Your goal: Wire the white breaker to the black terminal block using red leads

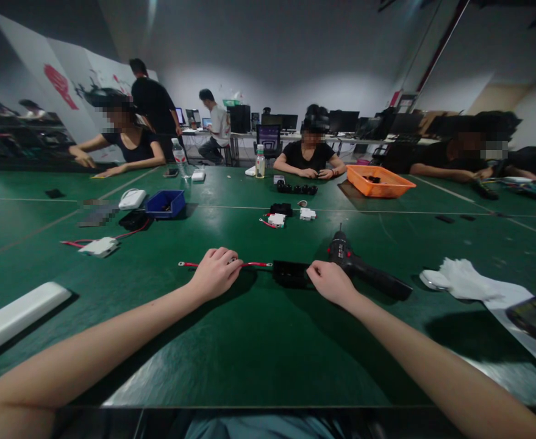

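My left hand (217,272) is closed over the middle of a red wire (255,264). The wire sticks out on both sides of the hand, with a metal ring terminal at each end; whatever lies under the palm is hidden. My right hand (332,282) grips the right end of a black open box-shaped housing (290,274), just above the green table (231,353). The wire's right terminal comes close to the housing's left end; I cannot tell if they touch. Behind and right of my right hand lies a black cordless drill (363,268), its bit pointing away from me.
White modules with wires (277,220) lie farther ahead, another module (99,246) at left. A blue bin (165,204) and an orange basket (380,181) stand beyond. A white bar (23,317) lies front left, crumpled tissue (466,278) at right. Co-workers sit across the table.
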Tool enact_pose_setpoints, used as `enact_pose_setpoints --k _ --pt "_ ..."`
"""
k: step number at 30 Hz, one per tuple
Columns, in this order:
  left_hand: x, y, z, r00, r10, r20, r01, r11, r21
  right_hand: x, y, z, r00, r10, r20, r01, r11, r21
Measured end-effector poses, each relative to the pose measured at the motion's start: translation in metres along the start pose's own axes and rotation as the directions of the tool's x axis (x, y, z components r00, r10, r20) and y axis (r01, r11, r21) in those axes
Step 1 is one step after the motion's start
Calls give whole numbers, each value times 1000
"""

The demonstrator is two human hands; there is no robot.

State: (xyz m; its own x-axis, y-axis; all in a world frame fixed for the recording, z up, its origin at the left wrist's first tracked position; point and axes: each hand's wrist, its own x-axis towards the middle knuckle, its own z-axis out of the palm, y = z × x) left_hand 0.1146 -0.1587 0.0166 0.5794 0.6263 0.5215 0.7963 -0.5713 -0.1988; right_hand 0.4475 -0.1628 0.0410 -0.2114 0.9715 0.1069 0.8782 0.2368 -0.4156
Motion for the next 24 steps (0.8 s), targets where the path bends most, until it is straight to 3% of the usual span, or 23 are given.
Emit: enact_pose_setpoints --k 24 --pt "0 -1 -1 1000 20 7 -20 1000 2 -1 -6 8 999 -34 -27 35 999 37"
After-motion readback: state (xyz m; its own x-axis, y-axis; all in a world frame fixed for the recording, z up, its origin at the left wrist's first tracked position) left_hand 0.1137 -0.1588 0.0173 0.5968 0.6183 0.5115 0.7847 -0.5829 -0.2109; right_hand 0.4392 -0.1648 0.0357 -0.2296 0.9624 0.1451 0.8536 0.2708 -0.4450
